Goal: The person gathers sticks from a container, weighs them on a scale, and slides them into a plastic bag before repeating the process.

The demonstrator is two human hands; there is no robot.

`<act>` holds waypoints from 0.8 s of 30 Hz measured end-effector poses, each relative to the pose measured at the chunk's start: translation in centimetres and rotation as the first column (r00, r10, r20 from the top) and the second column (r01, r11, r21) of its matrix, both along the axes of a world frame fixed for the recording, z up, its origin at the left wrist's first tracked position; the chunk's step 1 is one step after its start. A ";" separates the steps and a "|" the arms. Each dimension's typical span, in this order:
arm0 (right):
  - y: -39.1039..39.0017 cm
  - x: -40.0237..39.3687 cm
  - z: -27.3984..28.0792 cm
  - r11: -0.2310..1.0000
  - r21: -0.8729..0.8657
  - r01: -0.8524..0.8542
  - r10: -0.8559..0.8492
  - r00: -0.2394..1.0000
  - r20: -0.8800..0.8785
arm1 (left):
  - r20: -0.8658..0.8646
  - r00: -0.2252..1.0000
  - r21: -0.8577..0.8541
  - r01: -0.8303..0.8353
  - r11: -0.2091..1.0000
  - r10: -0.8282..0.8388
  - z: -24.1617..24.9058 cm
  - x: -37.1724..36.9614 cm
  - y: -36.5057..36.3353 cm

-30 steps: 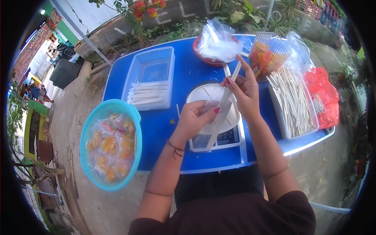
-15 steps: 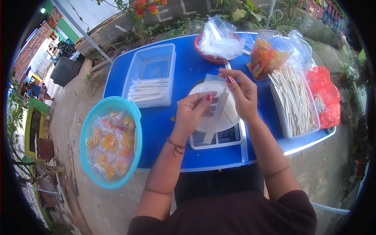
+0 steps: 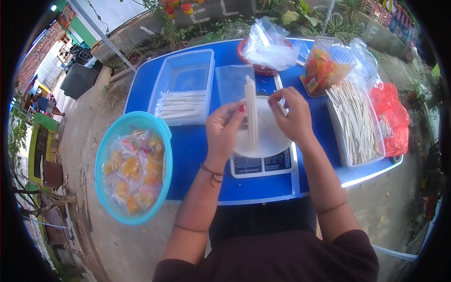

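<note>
My left hand [image 3: 224, 126] pinches a bundle of pale sticks [image 3: 252, 115] and a clear plastic bag [image 3: 230, 82]. The sticks stand nearly upright over the round white plate [image 3: 275, 138] of a kitchen scale [image 3: 278, 162]. The bag spreads up behind my left fingers, its open part toward the far side. My right hand [image 3: 293, 115] is over the plate's right side, a short gap from the bundle. Its fingers are curled in with the tips together, and what they hold, if anything, is too small to make out.
A clear tub [image 3: 181, 70] contains several bagged bundles. The turquoise basin [image 3: 169, 164] at left holds bagged yellow items. Farther back stand a red basket [image 3: 240, 49] of plastic bags and a container of orange packets [image 3: 319, 68]. At right are a box of loose sticks [image 3: 354, 124] and a red bag [image 3: 390, 117].
The stick bundle has swung from tilted to nearly upright, and the bag now fans out behind my left hand. My right hand has drawn down and curled its fingers.
</note>
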State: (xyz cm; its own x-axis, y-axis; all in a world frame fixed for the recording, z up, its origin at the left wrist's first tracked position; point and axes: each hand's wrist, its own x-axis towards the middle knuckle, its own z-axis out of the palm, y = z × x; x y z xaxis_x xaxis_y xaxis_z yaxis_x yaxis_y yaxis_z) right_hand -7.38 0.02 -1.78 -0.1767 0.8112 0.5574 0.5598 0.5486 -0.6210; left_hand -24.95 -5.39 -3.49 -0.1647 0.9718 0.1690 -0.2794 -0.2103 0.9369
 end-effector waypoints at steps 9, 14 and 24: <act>-1.3 -1.0 -1.6 0.997 0.077 0.013 -0.045 0.899 0.436 | 0.030 0.998 -0.010 -0.054 0.998 0.054 -0.3 -0.2 0.3; -1.8 -1.1 -1.3 0.992 0.128 0.014 -0.077 0.865 0.496 | 0.029 0.997 -0.009 -0.072 0.997 0.072 -0.3 -0.2 0.3; -2.1 -2.3 -2.1 0.952 0.268 0.144 -0.285 0.736 0.614 | 0.006 0.998 -0.008 -0.064 0.998 0.064 -0.4 -0.1 0.3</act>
State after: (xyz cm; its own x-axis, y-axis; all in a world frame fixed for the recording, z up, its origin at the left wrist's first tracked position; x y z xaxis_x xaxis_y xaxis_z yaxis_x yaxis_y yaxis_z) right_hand -9.65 -2.10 -3.90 -0.3815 0.7621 0.5231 0.9019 0.4308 0.0301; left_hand -25.06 -5.06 -3.90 -0.2276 0.9604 0.1606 -0.2716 -0.2210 0.9367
